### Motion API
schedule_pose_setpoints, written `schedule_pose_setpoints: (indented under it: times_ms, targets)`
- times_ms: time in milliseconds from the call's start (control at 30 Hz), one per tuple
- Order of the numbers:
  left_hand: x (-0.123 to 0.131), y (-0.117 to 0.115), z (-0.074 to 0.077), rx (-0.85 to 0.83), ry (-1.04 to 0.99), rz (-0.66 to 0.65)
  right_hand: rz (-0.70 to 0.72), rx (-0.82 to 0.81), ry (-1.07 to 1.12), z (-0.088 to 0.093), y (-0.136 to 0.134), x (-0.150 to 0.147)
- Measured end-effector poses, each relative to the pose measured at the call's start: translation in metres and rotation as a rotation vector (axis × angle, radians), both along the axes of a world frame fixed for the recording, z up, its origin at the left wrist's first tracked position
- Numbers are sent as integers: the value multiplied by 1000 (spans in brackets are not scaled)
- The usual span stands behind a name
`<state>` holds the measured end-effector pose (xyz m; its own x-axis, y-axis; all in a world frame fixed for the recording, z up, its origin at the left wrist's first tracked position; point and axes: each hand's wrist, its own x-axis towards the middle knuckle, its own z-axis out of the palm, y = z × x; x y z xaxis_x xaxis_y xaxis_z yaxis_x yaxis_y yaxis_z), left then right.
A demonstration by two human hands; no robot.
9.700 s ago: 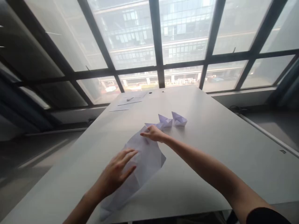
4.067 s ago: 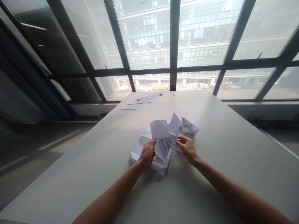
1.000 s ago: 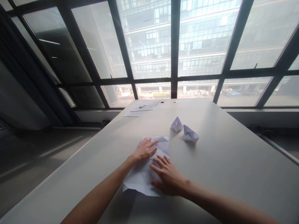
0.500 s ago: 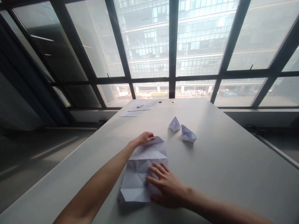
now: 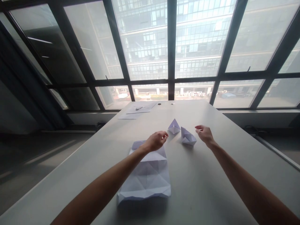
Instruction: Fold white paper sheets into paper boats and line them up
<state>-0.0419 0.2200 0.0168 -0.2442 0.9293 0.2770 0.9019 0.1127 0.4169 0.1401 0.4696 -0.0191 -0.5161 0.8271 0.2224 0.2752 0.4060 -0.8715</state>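
In the head view, the creased sheet (image 5: 152, 175) lies at seven o'clock from the farther boat (image 5: 174, 128) and nearer boat (image 5: 188, 139), edges probably lifted by folds, while the left hand (image 5: 156, 141) near nine and right hand (image 5: 205, 134) at three, loosely parted, gripping nothing visible, seem placed to bracket both.

Before me the white bench (image 5: 211, 181) runs away lengthwise. Nearest to me lies creased white paper (image 5: 150, 178), spread out, its folds standing in low ridges and its near edge slightly raised. Beyond it, to my right, sit two folded paper shapes — the farther one (image 5: 174, 128) pointed, the nearer one (image 5: 188, 139) just beside it. Flat sheets (image 5: 128, 116) lie far left, bearing a small pale object (image 5: 138, 108) — too small to identify.
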Motion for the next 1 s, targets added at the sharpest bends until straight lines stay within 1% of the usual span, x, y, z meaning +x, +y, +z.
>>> schedule_pose_setpoints:
  times_ms: [33, 100, 200, 300, 367, 433, 467, 533, 567, 633, 700, 767, 833, 933, 1000]
  targets:
    - [11, 7, 1, -20, -61, -2, 47, -35, -32, 1, 12, -1]
    - [29, 20, -1, -37, -126, -2, 142, -92, -94, 0, 23, -5]
    - [42, 36, -10, -32, -227, 29, 233, -114, -156, -5, 19, -14]
    - [46, 47, -18, 21, -260, 60, 237, -63, -156, -8, 7, -21]
    - [47, 52, -21, 77, -280, 84, 199, 1, -128, -6, -6, -20]
    - [50, 54, -23, 155, -328, 111, 157, 89, -94, 1, -25, -14]
    - [52, 55, -24, 206, -376, 121, 151, 229, -63, 5, -37, -10]
    - [56, 56, -25, 317, -531, 124, 131, 463, -27, 13, -64, 0]
    - [59, 56, -25, 365, -634, 117, 142, 530, -28, 17, -78, 4]
    - [63, 54, -25, 416, -839, 116, 147, 594, -24, 21, -101, 11]
    - [65, 48, -22, 421, -992, 158, 163, 603, 6, 22, -115, 15]
    - [64, 40, -18, 408, -1060, 211, 210, 552, 76, 23, -120, 16]
    - [59, 28, -12, 409, -1106, 210, 241, 408, 173, 25, -115, 16]
    - [46, 9, -2, 466, -1287, 131, 202, 53, 294, 30, -99, 16]
    - [39, -2, 2, 471, -1426, 85, 224, -212, 327, 33, -91, 17]
